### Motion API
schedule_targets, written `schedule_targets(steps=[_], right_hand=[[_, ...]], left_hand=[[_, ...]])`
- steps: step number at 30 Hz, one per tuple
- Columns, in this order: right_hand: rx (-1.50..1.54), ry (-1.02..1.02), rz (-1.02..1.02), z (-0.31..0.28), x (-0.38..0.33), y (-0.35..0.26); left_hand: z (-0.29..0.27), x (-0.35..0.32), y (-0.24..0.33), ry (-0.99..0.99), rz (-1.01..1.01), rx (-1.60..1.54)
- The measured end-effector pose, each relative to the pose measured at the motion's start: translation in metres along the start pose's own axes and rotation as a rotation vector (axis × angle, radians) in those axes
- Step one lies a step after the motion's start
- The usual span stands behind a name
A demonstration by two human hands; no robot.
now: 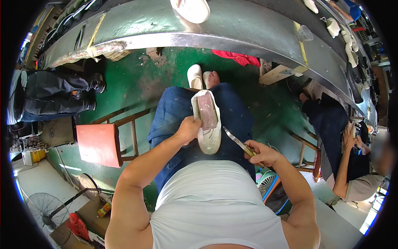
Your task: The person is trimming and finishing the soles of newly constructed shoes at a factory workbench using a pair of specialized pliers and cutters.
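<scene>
A white shoe (209,145) lies on my lap between my thighs, its rounded toe toward me. A worn reddish-brown block (207,108), like the top of a shoe last, fills its opening. My left hand (190,129) is closed on the shoe's left side, with its fingertips partly hidden. My right hand (263,154) grips a slender metal tool (234,140) with a pointed end and a yellowish handle; whether it is a knife or pliers I cannot tell. The tool's tip points up toward the shoe's right side, a little apart from it.
A long grey metal bench (137,25) runs across the far side, with another white shoe (192,9) on it. A red-topped stool (98,143) stands at left, near a standing person's legs (62,85). At right sits a co-worker (331,133). A fan (44,209) is lower left.
</scene>
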State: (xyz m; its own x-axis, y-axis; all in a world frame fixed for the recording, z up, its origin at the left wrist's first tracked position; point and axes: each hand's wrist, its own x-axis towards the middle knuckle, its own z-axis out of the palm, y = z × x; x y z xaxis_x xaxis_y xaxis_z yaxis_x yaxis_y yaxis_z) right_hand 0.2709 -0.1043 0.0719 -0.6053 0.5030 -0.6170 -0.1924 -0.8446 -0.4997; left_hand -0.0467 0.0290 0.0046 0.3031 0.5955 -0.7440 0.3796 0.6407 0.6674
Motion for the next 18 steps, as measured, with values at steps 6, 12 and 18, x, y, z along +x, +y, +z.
schedule_targets(steps=[6, 12, 18], right_hand=[[-0.496, 0.255, -0.037, 0.054, 0.023, -0.036], [-1.309, 0.438, 0.008, 0.066, 0.032, -0.047], [-1.368, 0.416, 0.064, 0.064, 0.023, -0.056]], left_hand=[[-0.001, -0.011, 0.016, -0.076, 0.058, -0.092], [-0.006, 0.001, 0.027, -0.183, 0.069, 0.271], [-0.012, -0.024, 0.034, -0.516, -0.078, -0.173]])
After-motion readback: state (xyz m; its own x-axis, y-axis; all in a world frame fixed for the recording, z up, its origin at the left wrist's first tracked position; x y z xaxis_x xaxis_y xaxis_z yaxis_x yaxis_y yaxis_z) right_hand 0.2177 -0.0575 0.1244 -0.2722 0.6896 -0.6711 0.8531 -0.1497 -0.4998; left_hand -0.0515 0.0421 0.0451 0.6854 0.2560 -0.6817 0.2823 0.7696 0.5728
